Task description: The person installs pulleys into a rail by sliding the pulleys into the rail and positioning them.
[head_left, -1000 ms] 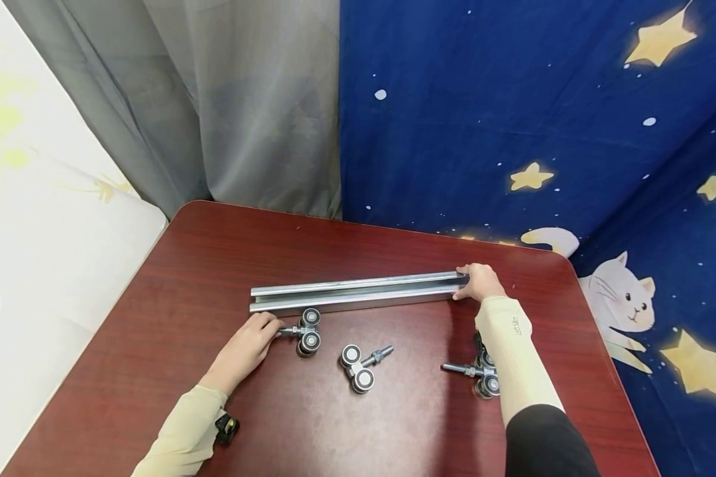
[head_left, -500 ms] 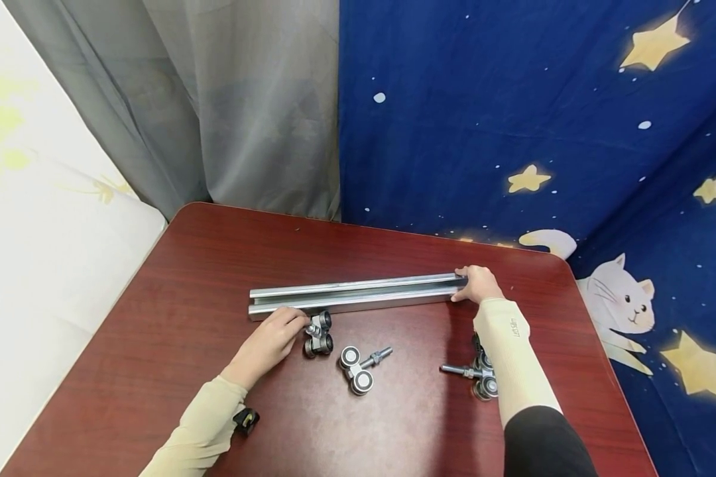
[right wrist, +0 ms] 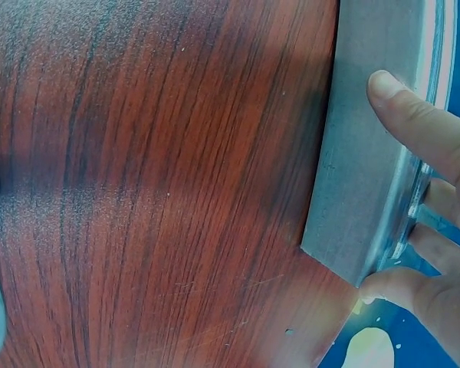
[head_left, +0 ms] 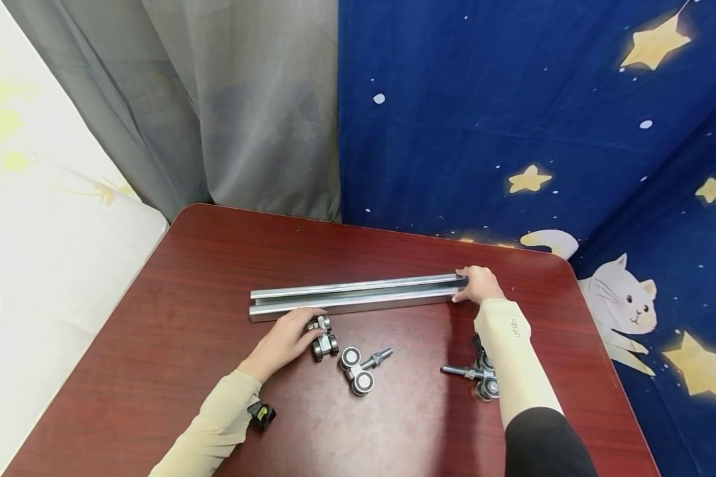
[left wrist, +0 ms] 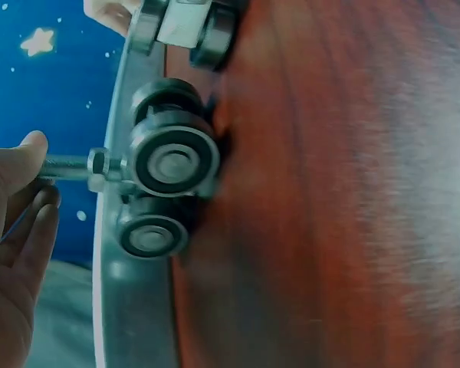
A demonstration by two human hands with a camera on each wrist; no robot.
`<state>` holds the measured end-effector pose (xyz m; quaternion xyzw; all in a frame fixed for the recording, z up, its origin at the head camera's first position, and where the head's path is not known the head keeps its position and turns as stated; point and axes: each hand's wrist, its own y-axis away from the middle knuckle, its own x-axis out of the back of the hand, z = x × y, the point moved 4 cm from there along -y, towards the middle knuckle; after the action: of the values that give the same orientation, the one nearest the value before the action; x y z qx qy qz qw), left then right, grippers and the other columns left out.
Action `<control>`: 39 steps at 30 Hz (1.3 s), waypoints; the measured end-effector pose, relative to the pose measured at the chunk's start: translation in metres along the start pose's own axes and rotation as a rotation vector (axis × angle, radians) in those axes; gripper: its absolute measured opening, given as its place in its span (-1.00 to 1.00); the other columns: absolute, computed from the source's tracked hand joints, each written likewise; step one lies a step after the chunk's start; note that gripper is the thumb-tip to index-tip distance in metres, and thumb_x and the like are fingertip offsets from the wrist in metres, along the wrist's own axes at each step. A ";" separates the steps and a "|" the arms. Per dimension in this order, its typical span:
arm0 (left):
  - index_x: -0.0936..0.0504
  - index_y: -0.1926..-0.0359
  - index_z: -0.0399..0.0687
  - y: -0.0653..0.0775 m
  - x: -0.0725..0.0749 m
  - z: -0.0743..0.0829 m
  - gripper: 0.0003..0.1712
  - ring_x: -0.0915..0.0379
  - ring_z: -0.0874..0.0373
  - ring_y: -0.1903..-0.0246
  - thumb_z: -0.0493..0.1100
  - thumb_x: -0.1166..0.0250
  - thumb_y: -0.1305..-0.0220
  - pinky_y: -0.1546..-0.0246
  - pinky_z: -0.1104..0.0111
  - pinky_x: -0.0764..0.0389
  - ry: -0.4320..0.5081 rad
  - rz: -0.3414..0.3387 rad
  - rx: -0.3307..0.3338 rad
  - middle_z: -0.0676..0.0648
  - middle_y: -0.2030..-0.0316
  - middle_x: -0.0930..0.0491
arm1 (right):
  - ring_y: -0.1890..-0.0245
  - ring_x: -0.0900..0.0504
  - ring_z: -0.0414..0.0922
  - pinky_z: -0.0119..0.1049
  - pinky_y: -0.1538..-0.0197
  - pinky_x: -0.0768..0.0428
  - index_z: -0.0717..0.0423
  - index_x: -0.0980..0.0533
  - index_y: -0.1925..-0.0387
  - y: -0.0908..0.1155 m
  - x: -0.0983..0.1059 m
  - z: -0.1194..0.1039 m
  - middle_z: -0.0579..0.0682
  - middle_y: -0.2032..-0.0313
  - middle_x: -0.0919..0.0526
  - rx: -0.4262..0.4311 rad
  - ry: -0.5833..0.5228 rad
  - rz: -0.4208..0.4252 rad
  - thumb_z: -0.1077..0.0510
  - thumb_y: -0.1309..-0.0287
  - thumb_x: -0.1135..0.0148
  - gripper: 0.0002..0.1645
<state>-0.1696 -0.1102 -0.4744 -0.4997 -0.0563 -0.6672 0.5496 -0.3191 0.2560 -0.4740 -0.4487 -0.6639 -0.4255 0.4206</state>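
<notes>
A silver C-shaped metal rail (head_left: 366, 306) lies lengthwise on the table, its slot facing up. At its right end my right hand (head_left: 482, 285) grips it; in the right wrist view the thumb presses the side wall (right wrist: 360, 161) and other fingers reach the far side and end. My left hand (head_left: 286, 341) pinches the threaded bolt (left wrist: 67, 166) of a roller trolley (head_left: 325, 346) between thumb and fingers. That trolley's paired black-and-steel wheels (left wrist: 173, 162) are close in front of the rail; the left wrist view does not settle whether they touch it.
A second roller trolley (head_left: 362, 383) lies mid-table, bolt pointing right. Another trolley (head_left: 470, 373) lies further right, partly under the right forearm (head_left: 519, 358). Curtains (head_left: 262, 119) hang behind the dark red table (head_left: 215, 252).
My left hand has moved right along the rail's front with its trolley, which has been turned so its bolt points up rather than left. My right hand and the rail stay put.
</notes>
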 end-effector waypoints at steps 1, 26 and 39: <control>-0.54 0.12 -0.22 0.001 -0.001 -0.002 -0.66 -0.54 0.14 0.29 -0.31 -0.33 -0.02 0.27 0.30 -0.54 0.023 0.010 0.017 -0.05 0.30 -0.60 | -0.12 -0.32 0.26 0.07 -0.15 -0.29 0.30 -0.40 -0.11 0.000 0.000 0.001 0.34 -0.09 -0.41 0.001 0.003 0.005 0.07 0.36 -0.52 -0.10; -0.54 0.22 -0.18 0.015 -0.016 -0.006 -0.77 -0.48 0.21 0.37 -0.41 -0.28 -0.05 0.36 0.41 -0.52 0.151 0.175 0.115 -0.03 0.34 -0.55 | -0.13 -0.31 0.27 0.09 -0.14 -0.30 0.29 -0.40 -0.11 -0.001 -0.001 0.002 0.36 -0.10 -0.39 -0.013 -0.010 0.004 0.08 0.37 -0.53 -0.09; -0.54 0.31 -0.12 0.028 -0.006 -0.003 -0.76 -0.42 0.24 0.37 -0.36 -0.36 0.05 0.38 0.41 -0.46 0.088 0.261 0.119 0.03 0.40 -0.53 | -0.13 -0.30 0.28 0.08 -0.15 -0.29 0.29 -0.40 -0.12 0.001 -0.001 0.000 0.37 -0.10 -0.38 -0.017 0.009 0.008 0.09 0.34 -0.51 -0.12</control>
<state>-0.1498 -0.1188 -0.4932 -0.4397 -0.0061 -0.6069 0.6621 -0.3183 0.2562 -0.4747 -0.4528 -0.6565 -0.4316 0.4216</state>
